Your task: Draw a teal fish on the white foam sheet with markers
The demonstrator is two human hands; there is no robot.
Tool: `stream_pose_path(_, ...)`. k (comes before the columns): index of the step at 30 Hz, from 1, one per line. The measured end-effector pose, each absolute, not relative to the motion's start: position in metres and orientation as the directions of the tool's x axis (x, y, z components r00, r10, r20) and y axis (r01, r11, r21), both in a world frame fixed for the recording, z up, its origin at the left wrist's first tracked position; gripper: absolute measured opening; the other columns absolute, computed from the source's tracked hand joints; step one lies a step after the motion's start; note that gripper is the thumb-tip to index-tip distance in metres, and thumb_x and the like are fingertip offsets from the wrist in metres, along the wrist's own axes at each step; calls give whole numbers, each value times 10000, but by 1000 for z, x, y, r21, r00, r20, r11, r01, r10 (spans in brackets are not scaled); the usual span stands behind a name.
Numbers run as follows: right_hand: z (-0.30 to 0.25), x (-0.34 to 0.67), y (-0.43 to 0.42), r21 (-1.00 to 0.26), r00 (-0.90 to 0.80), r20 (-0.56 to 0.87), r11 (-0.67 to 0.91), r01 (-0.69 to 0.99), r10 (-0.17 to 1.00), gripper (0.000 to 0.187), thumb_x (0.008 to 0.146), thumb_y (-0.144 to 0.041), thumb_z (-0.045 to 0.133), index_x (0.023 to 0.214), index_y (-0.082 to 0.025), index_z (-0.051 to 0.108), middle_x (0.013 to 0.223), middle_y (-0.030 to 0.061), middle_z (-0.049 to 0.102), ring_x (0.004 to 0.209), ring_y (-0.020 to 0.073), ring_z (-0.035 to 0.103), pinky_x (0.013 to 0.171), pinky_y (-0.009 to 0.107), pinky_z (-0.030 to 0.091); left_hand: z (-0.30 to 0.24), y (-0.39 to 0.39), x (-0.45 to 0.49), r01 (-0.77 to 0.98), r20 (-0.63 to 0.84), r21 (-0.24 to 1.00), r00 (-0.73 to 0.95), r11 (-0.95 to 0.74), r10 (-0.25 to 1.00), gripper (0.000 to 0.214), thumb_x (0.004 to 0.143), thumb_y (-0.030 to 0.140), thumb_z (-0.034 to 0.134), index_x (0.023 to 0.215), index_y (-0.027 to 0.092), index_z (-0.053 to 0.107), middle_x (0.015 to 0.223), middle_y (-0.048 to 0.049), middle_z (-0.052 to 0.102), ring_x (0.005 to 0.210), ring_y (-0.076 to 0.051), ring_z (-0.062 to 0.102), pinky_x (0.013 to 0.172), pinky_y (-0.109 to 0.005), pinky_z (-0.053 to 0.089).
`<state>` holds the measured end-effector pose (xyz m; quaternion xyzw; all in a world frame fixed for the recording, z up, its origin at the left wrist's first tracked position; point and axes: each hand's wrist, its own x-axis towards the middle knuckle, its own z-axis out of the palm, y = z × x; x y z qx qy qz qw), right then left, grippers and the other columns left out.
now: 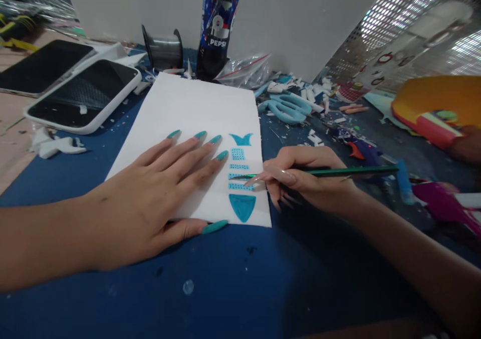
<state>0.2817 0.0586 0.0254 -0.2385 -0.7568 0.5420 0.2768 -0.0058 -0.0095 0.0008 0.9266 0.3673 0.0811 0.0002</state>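
Note:
A white sheet (195, 98) lies on the blue work surface, painted near its right edge with a column of blue shapes. At the top is a tail shape (241, 139), below it come several dotted bands (238, 154), and a rounded triangle (242, 206) is lowest. My left hand (161, 188) rests flat on the sheet, fingers spread, thumb along its lower edge. Pinched in my right hand (304, 178) is a thin green paintbrush (338, 171). Its tip is at one of the dotted bands; whether it touches cannot be made out.
Two phones (84, 96) lie at left, near white scraps (56, 143). Behind the sheet stand a spool (163, 48) and a Pepsi bottle (218, 28). Light blue scissors (287, 107) lie among scraps at right. Another person's hand (468, 146) shows at the right edge.

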Motion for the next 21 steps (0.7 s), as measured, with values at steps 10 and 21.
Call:
stream_pose_path(10,32,277,58,-955,-750,85,269,127,656,339,960,-414,674,714,-180,658,618,-7,655,501,96,558,481,232,432,2,-12,-6,677,165,53,719,-734,675,768,1039,599,388,1647,259,63,1704,-61,181,1559,-337,226,1264,-516,203)
stream_pose_path(21,28,276,61,-959,-763,82,260,115,641,270,922,-402,713,755,-192,693,609,-2,631,534,130,560,486,257,413,-1,-12,-4,670,155,43,728,-741,668,702,1074,543,301,1646,255,14,1709,-70,156,1565,-346,198,1255,-548,193)
